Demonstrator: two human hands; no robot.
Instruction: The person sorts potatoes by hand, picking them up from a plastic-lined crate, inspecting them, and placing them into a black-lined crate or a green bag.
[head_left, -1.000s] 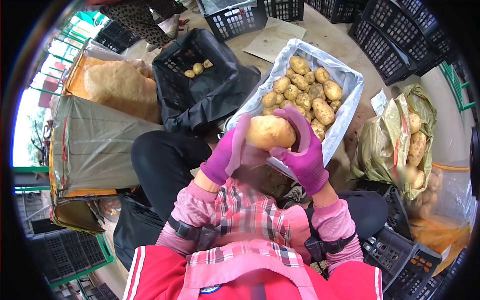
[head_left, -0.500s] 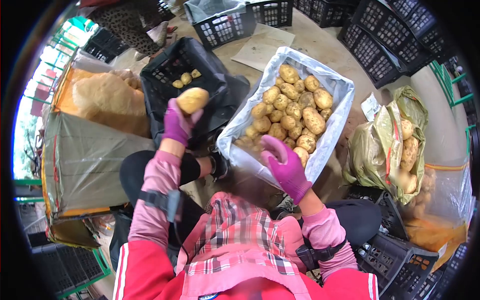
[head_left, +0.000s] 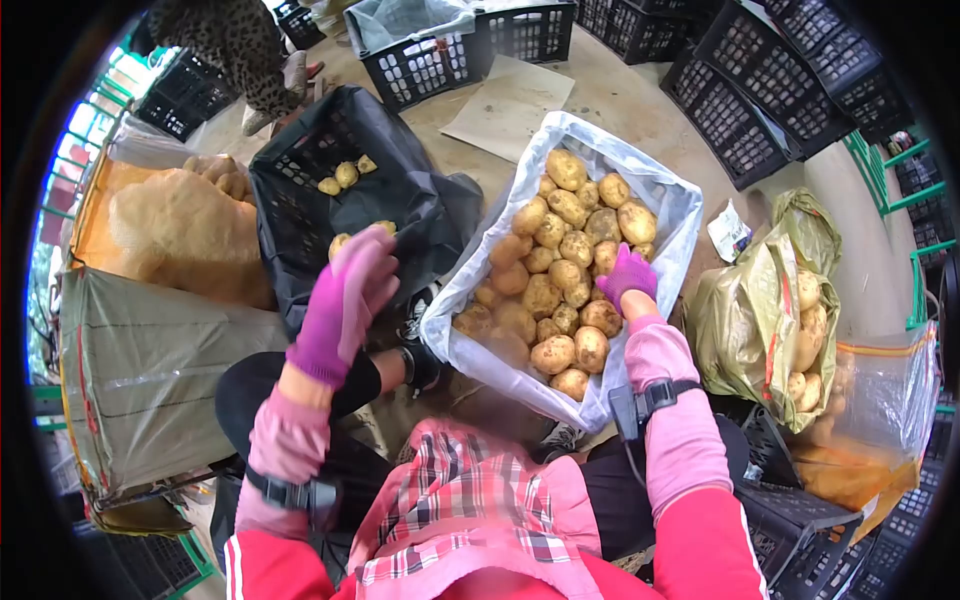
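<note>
White rim [head_left: 503, 376] around potatoes [head_left: 576, 247] and right grip [head_left: 630, 277]

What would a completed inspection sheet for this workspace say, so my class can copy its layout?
Surface: pale floor, flat sheet lying on it.
Job's things: many potatoes in the white-lined crate; a few in the black-lined crate.
Clutter: green bag with potatoes.
Hands: left hand at the black-lined crate, right hand among the potatoes; grips unclear.
Cables: thin cable by the right forearm.
Surroundings: stacked black crates.
</note>
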